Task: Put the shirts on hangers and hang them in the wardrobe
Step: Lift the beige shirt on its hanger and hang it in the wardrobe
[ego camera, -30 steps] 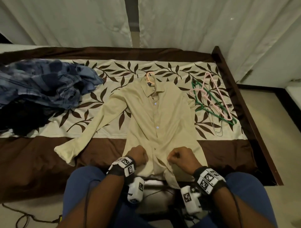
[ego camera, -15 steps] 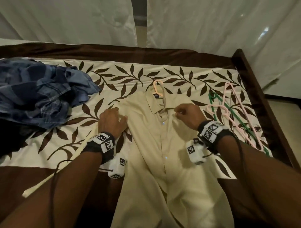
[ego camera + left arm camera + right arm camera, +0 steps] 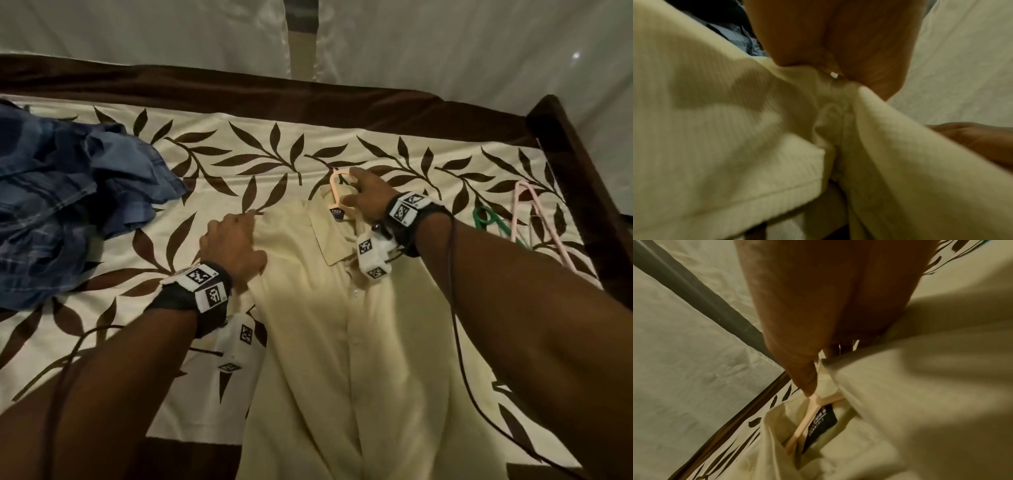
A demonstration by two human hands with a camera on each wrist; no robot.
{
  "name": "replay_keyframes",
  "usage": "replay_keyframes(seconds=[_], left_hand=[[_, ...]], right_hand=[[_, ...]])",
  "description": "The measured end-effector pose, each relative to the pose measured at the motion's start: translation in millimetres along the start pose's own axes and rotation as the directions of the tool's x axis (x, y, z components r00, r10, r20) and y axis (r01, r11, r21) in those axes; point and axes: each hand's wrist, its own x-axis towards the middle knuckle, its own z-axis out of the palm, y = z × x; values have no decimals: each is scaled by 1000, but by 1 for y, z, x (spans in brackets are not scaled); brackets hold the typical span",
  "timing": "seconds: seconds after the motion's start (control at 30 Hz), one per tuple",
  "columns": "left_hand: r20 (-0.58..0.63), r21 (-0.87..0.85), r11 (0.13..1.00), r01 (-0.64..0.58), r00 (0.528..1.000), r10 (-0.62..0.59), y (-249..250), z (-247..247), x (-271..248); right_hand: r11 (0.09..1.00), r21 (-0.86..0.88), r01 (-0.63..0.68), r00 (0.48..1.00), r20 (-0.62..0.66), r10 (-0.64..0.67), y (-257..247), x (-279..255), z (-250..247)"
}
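Step in hand: lifting pale yellow button-up cotton shirt (image 3: 346, 325), right hand (image 3: 368, 197) gripping peach plastic hanger (image 3: 337, 186), left hand (image 3: 233, 245) pinching shoulder; next, carrying to wardrobe.

matt ribbed cloth shirt (image 3: 342, 325), smooth plastic hanger (image 3: 337, 186), glossy bedspread (image 3: 239, 150)

I look down on a bed (image 3: 394, 113) with dark wooden frame, its cream bedspread (image 3: 219, 164) printed with brown leaves. Pale curtains (image 3: 137, 27) hang behind it. Light is dim and warm.
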Motion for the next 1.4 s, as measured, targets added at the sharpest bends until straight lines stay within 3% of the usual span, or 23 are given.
replay_keyframes(seconds=[0.13,0.23,0.37,0.47,0.53,0.67,0.77,0.87,0.93,1.03,1.13,1.23,1.27,1.33,1.4], left_hand=[[-46,-128,989,70,996,-76,-9,2,3],[-39,-215,977,-12,999,3,-12,-5,-5],[-98,-302,950,-76,994,49,-24,-38,-25],[-159,-374,906,-200,976,149,-33,-73,-44],[-201,-407,873,-269,958,202,-31,-103,-65],[-313,-370,848,-380,910,271,-12,-172,-115],[-456,-315,841,-439,848,272,7,-227,-149],[-446,-230,863,-449,837,317,21,-274,-176],[-526,-199,861,-468,792,309,24,-300,-190],[-647,-237,818,-523,713,268,32,-333,-208],[-645,-267,765,-586,698,311,53,-360,-217],[-562,-414,616,-670,721,406,79,-386,-221],[-549,-431,572,-698,705,448,84,-392,-213],[-552,-411,571,-711,692,465,96,-400,-196],[-571,-466,584,-665,730,376,105,-407,-174]], right_hand=[[993,97,71,984,-171,-54,-3,12,2],[966,215,147,941,-332,-70,-11,3,-10],[919,291,267,927,-339,-162,-33,-34,-51],[806,499,318,921,-365,-138,-44,-77,-97],[772,524,359,911,-377,-168,-52,-114,-130],[764,476,436,883,-389,-262,-83,-197,-194],[708,395,585,774,-534,-340,-121,-258,-237],[721,278,634,724,-542,-427,-162,-309,-271],[714,186,675,655,-596,-464,-186,-340,-296],[700,53,712,559,-644,-521,-212,-378,-329],[683,-34,729,497,-660,-563,-232,-397,-349],[670,-41,741,487,-655,-578,-245,-396,-368],[683,-59,728,501,-633,-589,-250,-393,-373],[714,-102,693,533,-594,-602,-261,-381,-384],[720,-111,685,523,-612,-592,-269,-365,-398]])
